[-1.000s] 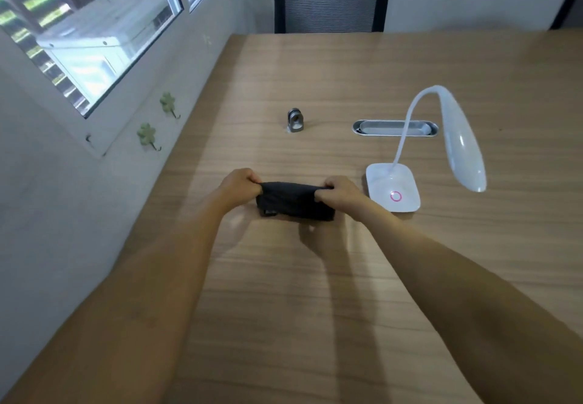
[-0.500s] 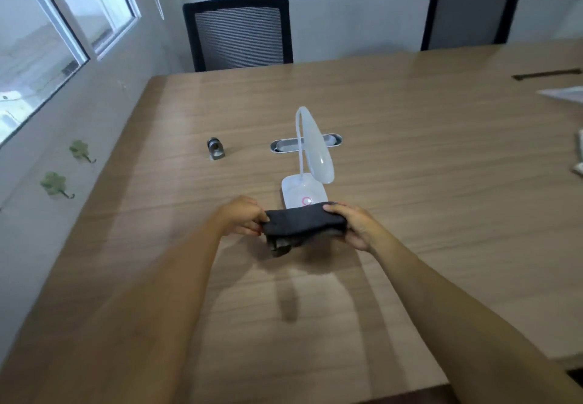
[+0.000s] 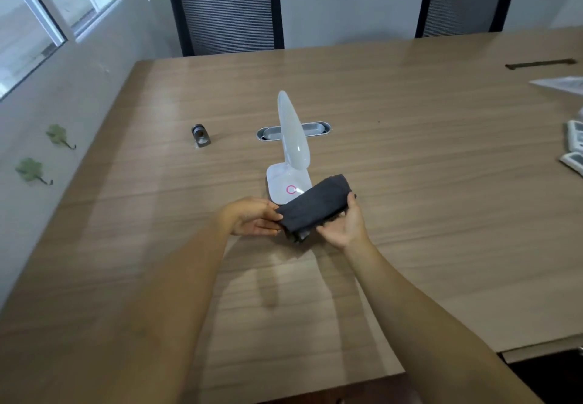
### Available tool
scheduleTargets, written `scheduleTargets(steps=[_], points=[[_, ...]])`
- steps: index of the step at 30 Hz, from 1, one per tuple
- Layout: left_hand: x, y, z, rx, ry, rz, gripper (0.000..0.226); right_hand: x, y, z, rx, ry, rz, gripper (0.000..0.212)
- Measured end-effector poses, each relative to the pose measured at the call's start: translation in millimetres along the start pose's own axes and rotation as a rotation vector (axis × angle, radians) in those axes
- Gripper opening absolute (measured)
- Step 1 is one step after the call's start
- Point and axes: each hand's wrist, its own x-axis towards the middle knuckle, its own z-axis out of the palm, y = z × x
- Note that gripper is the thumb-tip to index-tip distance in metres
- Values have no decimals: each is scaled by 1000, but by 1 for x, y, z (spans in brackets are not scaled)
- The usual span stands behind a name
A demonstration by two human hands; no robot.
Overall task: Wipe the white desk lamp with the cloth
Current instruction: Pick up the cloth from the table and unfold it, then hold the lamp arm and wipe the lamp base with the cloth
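Observation:
The white desk lamp [image 3: 291, 138] stands mid-table, its long head bent toward me over a square base with a pink ring. A folded dark grey cloth [image 3: 315, 209] is held just in front of the base, above the table, and covers the base's near corner. My left hand [image 3: 252, 216] pinches the cloth's left end. Palm up, my right hand [image 3: 345, 225] cradles the cloth's right part, thumb over its far end. Neither hand touches the lamp.
A small metal clip-like object [image 3: 199, 135] lies left of the lamp; a silver cable grommet [image 3: 315, 129] is set in the wooden table [image 3: 441, 167] behind it. White items [image 3: 574, 148] lie at the right edge. Two black mesh chairs [image 3: 227, 15] stand at the far side.
The view has swung right, so the lamp now sits straight ahead. The cloth has tilted, its right end raised toward the lamp base, and my right hand has turned palm up beneath it.

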Motion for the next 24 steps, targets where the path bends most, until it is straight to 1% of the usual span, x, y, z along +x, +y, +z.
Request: scheduleTargets(steps=[1, 2, 4, 5, 7, 9, 11, 13, 14, 16, 17, 19, 21, 24], points=[[1, 3, -4, 29, 12, -13, 11, 2, -3, 0, -34, 0, 11, 54], [-1, 7, -6, 58, 25, -12, 8, 5, -7, 0, -84, -2, 14, 57], [0, 23, -17, 69, 115, 30, 38, 8, -19, 4, -244, 21, -33, 48], [-3, 34, -21, 72, 165, 81, 49, 8, -27, 7, -333, 45, -82, 42], [-10, 59, -27, 66, 244, 192, 67, 6, -39, 18, -496, 93, -218, 38], [-18, 83, -29, 39, 273, 291, 80, 4, -45, 33, -720, 149, -361, 38], [-24, 103, -29, 14, 255, 379, 87, 7, -46, 43, -1019, 181, -514, 40], [-29, 121, -26, -25, 217, 448, 88, 11, -39, 51, -1285, 159, -669, 44], [-30, 127, -24, -38, 191, 471, 87, 14, -35, 54, -1373, 140, -724, 47], [-31, 138, -18, -28, 154, 495, 87, 23, -26, 59, -1474, 116, -800, 49], [-32, 142, -16, -8, 146, 501, 86, 25, -21, 62, -1506, 116, -827, 47], [-30, 145, -13, 25, 153, 512, 78, 29, -13, 69, -1586, 129, -873, 36], [-29, 146, -12, 44, 172, 527, 67, 27, -6, 75, -1652, 133, -846, 30], [-25, 146, -11, 36, 207, 544, 49, 30, 1, 77, -1745, 100, -674, 35]])
